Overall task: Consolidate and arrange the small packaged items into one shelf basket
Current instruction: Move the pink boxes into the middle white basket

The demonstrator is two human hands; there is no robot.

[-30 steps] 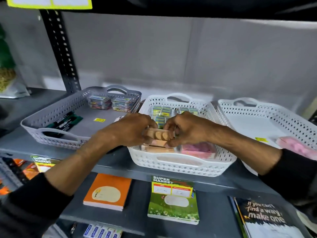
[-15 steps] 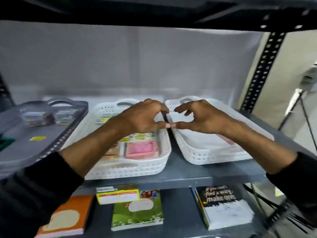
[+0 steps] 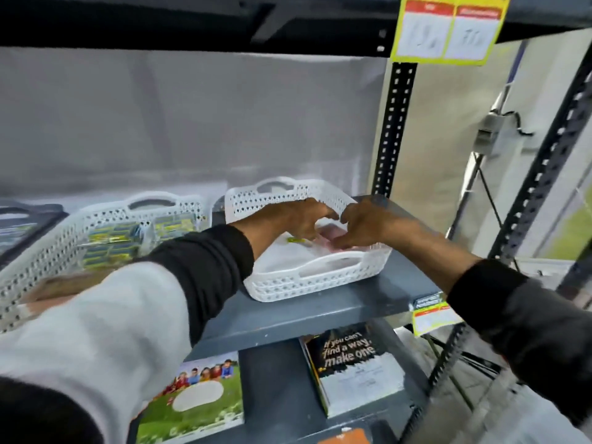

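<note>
Both hands reach into the right-hand white basket [image 3: 307, 277]. The left hand [image 3: 298, 219] and right hand [image 3: 365, 224] curl around a pink packet [image 3: 330, 237] between them; whether they grip it, I cannot tell.

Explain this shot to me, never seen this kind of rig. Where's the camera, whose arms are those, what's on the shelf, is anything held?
There is no robot here. A person wears one wide-angle camera on the head, looking forward and down, so the two arms coming in from the bottom are their own.

Both hands reach into the white basket at the right end of a grey metal shelf. The left hand and the right hand meet over a pink packet lying in it. The fingers curl around the packet, but the picture is blurred, so I cannot tell whether either hand grips it yet. A small yellow tag lies beside it.

To the left stands a second white basket with yellow-green packets. Books lie on the shelf below.
</note>
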